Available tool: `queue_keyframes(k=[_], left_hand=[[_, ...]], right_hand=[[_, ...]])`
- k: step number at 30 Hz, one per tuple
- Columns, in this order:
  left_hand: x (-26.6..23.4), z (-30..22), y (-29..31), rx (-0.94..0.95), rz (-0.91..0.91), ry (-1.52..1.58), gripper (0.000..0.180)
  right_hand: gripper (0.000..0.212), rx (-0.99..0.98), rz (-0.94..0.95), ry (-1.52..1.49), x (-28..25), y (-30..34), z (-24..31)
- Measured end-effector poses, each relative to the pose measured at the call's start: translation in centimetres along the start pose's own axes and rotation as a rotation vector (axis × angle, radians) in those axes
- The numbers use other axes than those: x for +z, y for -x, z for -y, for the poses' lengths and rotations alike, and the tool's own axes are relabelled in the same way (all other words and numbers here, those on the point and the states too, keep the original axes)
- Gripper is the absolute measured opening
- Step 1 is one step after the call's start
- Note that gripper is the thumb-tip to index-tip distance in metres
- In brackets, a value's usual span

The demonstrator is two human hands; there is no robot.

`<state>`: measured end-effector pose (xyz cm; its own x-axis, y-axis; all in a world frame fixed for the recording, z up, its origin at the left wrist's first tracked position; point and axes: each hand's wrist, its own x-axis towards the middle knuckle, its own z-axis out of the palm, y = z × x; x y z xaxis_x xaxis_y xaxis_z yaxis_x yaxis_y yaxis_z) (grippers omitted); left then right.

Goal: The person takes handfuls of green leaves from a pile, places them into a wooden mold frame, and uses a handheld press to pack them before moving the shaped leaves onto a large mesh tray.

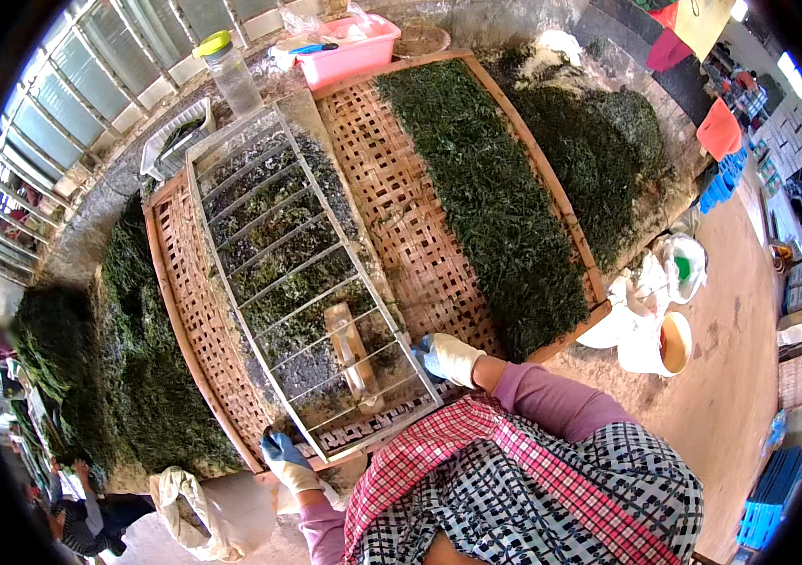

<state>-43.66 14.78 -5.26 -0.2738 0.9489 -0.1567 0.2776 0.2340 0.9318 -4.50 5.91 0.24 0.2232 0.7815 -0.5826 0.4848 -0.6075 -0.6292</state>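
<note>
A metal frame with thin crossbars (324,250) lies over dark green leafy bits (278,254) on a woven bamboo tray (195,282). A wooden block with a raised handle (352,363) sits at the frame's near end. My right hand (453,359), in a white and blue glove, has its fingers bent against the frame's right bar. Gloved the same way, my left hand (290,465) is closed over the tray's near edge, beside the frame's near left corner. Its fingertips are partly hidden. A dense strip of shredded greens (481,198) covers the tray's right side.
Piles of greens flank the tray on the left (146,377) and right (580,160). Behind stand a pink basin (354,58), a yellow-lidded jar (231,80) and a white basket (163,141). White buckets (650,344) are at right. A cloth bag (195,513) hangs front left.
</note>
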Motion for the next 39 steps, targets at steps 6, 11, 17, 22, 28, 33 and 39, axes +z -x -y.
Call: queue_keyframes(k=[6,11,17,22,28,33,39], left_hand=[[-3.2,1.0,-5.0,-0.463,0.113,0.287,0.043],[-3.2,-3.9,-4.6,-0.548,0.435,0.443,0.057],[4.9,-11.6,-3.1,-0.334,0.469,0.374,0.067],[12.4,-10.0,0.5,-0.182,0.03,0.283,0.083],[15.9,-10.4,7.0,-0.142,-0.02,0.419,0.045],[22.5,-13.7,13.6,-0.021,0.127,0.539,0.041],[31.8,-14.1,19.2,-0.133,0.229,0.597,0.036]], right_hand=[[0.03,-0.126,-0.04,-0.055,0.3,-1.8,-1.7],[0.041,-0.307,-0.097,-0.131,-5.2,1.2,-1.2],[0.04,-0.376,-0.207,-0.648,-7.0,-2.6,-2.6],[0.036,-0.302,-0.439,-0.567,-10.2,-1.7,-3.7],[0.029,-0.576,-0.594,-0.708,-11.5,-0.7,-13.0],[0.012,-0.526,-0.479,-1.063,-17.1,1.8,-21.3],[0.012,-0.427,-0.612,-0.867,-24.3,4.3,-29.2]])
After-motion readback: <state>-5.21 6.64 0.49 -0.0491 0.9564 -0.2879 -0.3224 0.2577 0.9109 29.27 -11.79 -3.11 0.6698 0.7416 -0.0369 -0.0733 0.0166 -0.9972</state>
